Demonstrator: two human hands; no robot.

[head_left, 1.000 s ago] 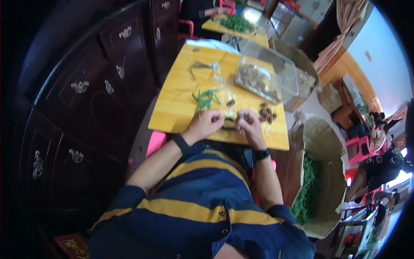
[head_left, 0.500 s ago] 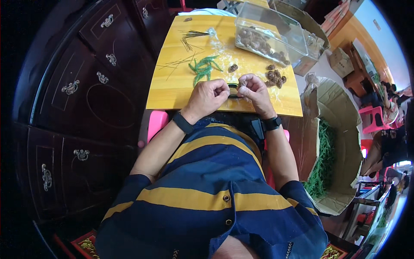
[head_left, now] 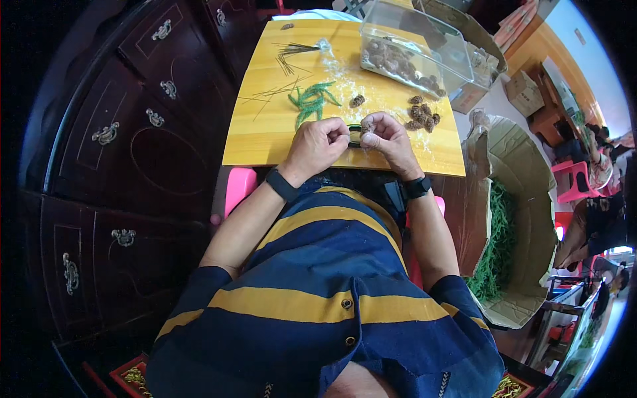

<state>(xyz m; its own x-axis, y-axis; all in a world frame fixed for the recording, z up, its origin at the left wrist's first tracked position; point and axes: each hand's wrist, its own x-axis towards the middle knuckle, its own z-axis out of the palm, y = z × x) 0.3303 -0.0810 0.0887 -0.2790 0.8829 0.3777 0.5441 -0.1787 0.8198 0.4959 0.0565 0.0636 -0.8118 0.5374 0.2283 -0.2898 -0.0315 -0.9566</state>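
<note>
My left hand (head_left: pixel 316 144) is closed in a pinch at the near edge of the yellow table (head_left: pixel 265 142); whatever its fingers hold is hidden. Close beside it, my right hand (head_left: pixel 393 142) grips a small brown pine cone (head_left: pixel 367 127) between thumb and fingers. Between and partly behind the hands lies a dark ring-shaped thing (head_left: pixel 355 136) with a green edge. Beyond the left hand is a heap of green artificial sprigs (head_left: pixel 313 99). A single pine cone (head_left: pixel 357 101) rests past the fingers, and a small pile of pine cones (head_left: pixel 423 117) sits to the right.
Thin dark wires (head_left: pixel 297 49) are spread at the table's far left. A clear plastic bin (head_left: pixel 458 66) of pine cones stands far right. Right of the table, a cardboard box (head_left: pixel 531 199) holds green sprigs (head_left: pixel 494 242). Dark drawers (head_left: pixel 166 159) line the left. People sit far right.
Both hands stay pinched close together with the pine cone in the right one. The fingers shift only slightly, and the whole view moves a little.
</note>
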